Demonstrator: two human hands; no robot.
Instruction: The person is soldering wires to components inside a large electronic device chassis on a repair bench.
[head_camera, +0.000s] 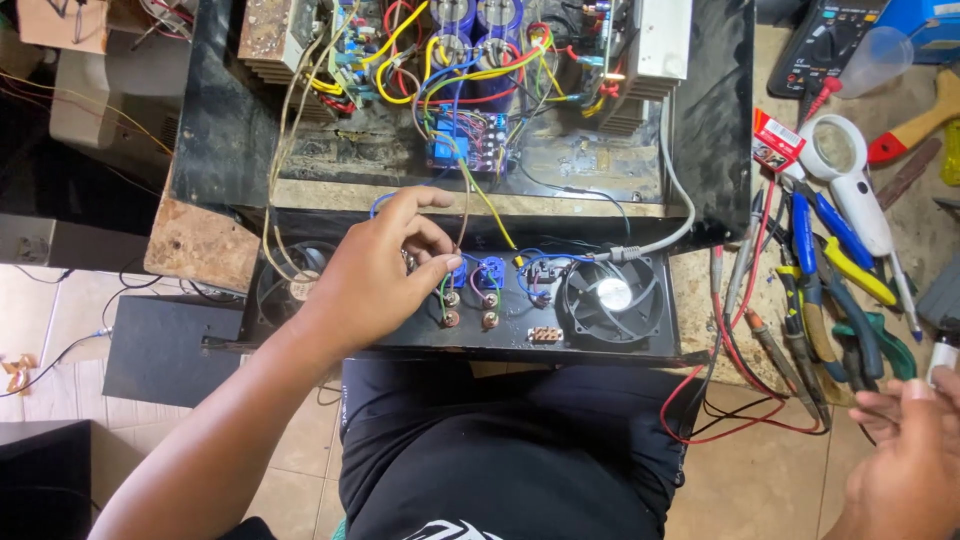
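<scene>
A cluttered wooden workbench carries an opened amplifier chassis. Pliers and screwdrivers lie along the bench's right edge, beside a magnifier. The left hand pinches a wire at the blue terminals on the rear panel, beside the fan. The right hand, partly cut off at the lower right corner, is loosely curled around a small white object.

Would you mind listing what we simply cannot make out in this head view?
- What the left hand pinches at the rear panel: its own fingers cover it.
- The right hand: cut off by the right and bottom edges, blurred; grip unclear.
- Left fan: partly behind the left hand.
- Multimeter: cut by the top edge.
</scene>
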